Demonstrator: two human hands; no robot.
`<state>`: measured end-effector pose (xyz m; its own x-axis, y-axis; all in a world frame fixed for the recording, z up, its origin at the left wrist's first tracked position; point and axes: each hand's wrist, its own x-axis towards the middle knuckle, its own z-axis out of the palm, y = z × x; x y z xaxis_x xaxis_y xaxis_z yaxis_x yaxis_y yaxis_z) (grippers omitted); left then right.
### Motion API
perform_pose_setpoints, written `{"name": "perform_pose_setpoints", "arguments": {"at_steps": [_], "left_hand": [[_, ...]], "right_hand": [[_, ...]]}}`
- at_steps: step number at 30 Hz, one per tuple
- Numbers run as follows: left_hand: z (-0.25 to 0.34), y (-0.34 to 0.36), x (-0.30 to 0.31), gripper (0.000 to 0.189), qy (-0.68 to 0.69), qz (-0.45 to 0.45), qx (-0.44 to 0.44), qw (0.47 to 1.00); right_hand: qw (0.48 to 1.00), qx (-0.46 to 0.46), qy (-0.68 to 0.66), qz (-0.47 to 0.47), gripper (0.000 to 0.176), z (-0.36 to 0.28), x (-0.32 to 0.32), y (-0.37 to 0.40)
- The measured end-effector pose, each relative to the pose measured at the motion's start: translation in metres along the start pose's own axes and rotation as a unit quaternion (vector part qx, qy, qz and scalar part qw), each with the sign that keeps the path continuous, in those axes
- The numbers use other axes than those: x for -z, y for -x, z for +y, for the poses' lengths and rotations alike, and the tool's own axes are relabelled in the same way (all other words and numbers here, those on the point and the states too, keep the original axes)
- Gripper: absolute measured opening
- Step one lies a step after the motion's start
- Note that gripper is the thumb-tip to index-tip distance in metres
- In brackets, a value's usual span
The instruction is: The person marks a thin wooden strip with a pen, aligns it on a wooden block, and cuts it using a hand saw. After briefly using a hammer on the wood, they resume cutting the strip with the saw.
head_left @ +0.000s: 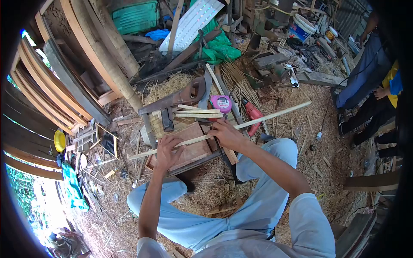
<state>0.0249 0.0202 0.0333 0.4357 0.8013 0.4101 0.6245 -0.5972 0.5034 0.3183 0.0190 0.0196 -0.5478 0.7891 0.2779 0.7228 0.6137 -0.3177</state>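
A long thin bamboo strip (275, 115) lies slanted across a reddish wooden board (193, 152) on the ground in front of me. My left hand (168, 151) presses on the strip near its left part, fingers curled over it. My right hand (227, 134) grips the strip at the middle, above the board's right edge. Just beyond my hands lie two short bamboo pieces (198, 113), a pink tape measure (222, 103) and a red power drill (253, 113). A hand saw (183, 97) rests behind them.
Straw and shavings cover the ground. Curved wooden frames (51, 86) stand at the left, a thick bamboo pole (114, 56) leans beside them. Planks, green sheeting (219, 47) and tools pile up at the back. Another person's legs (370, 107) are at the right.
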Motion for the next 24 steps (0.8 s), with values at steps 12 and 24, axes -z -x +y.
{"name": "perform_pose_setpoints", "arguments": {"at_steps": [12, 24], "left_hand": [[-0.019, 0.019, 0.012, 0.023, 0.047, -0.026, 0.06, 0.997], [-0.031, 0.056, 0.036, 0.026, 0.076, 0.012, 0.152, 0.985]], "right_hand": [[0.997, 0.047, 0.068, -0.009, 0.028, -0.019, -0.012, -0.016], [0.998, 0.058, -0.032, -0.017, 0.031, -0.049, -0.021, -0.036]]}}
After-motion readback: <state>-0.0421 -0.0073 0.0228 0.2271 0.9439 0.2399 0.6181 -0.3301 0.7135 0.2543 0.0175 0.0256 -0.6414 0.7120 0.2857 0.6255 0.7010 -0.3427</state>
